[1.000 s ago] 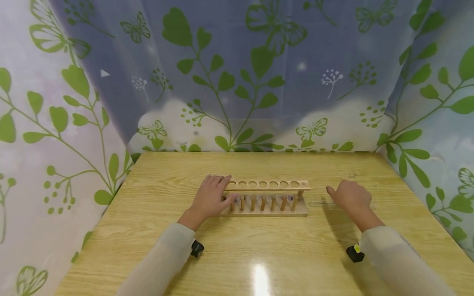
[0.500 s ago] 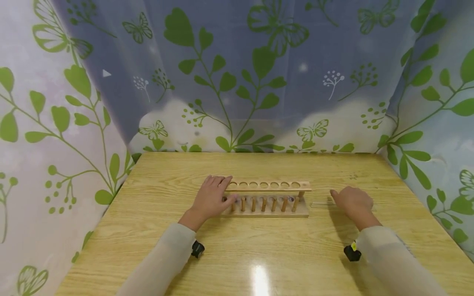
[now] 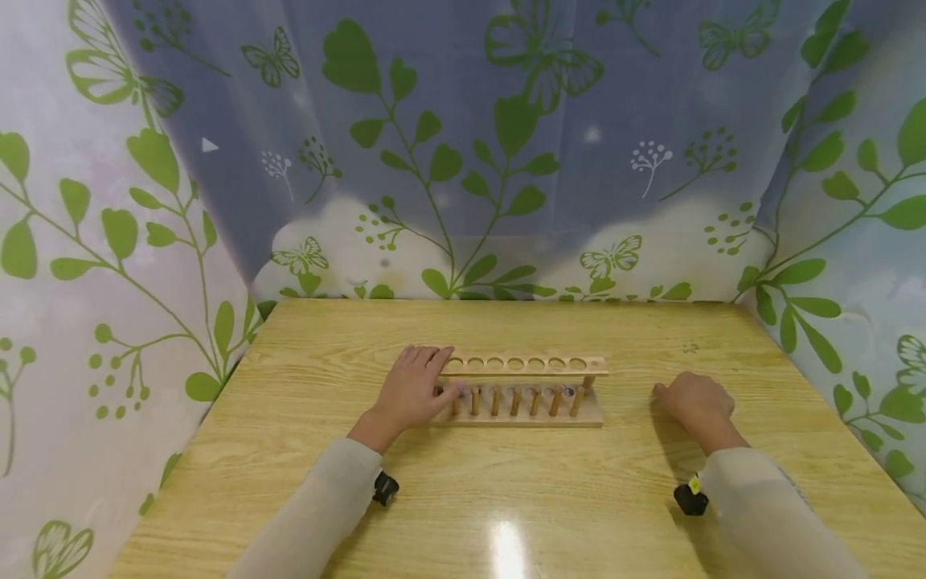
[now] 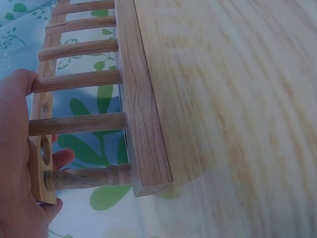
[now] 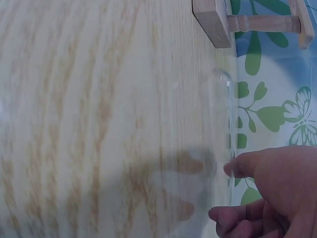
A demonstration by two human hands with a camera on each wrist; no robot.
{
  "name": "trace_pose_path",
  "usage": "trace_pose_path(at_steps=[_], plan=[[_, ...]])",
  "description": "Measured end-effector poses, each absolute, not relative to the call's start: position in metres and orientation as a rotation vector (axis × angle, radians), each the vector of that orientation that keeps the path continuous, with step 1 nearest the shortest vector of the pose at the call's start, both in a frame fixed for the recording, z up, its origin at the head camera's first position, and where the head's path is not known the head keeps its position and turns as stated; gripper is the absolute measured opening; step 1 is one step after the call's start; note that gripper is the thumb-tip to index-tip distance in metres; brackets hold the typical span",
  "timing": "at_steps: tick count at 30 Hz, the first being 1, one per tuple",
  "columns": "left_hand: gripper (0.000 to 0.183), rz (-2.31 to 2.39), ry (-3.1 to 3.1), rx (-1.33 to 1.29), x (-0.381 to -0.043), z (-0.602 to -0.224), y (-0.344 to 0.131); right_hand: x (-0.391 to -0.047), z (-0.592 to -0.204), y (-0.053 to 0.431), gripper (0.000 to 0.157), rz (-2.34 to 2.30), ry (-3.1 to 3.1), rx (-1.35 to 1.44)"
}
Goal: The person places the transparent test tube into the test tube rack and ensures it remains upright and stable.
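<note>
Fingers of the left hand (image 3: 412,389) grip the wooden rack (image 3: 515,401) mid-frame, likely to steady it, while I can't tell whether the right hand (image 3: 697,404) pinches the glass tube (image 5: 221,124) at frame right.

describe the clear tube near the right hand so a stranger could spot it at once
On the wood-grained table, find the long wooden rack. Go past its right end toward the right hand; the slim tube shows there in the right wrist view, rounded end toward the rack. Unlike the opaque wood of the rack, it is see-through.
</note>
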State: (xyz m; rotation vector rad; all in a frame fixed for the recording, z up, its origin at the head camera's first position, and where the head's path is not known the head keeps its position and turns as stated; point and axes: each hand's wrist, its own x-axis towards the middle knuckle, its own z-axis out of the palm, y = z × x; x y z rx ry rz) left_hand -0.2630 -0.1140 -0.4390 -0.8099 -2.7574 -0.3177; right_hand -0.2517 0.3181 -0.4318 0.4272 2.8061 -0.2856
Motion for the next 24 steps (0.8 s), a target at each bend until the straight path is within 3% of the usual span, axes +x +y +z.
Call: trace_pose_path(at_steps=[24], plan=[[0.060, -0.300, -2.747, -0.780, -0.263, -0.441, -0.113, -0.252, -0.442, 0.320, 0.042, -0.476, 2.928, 0.343]])
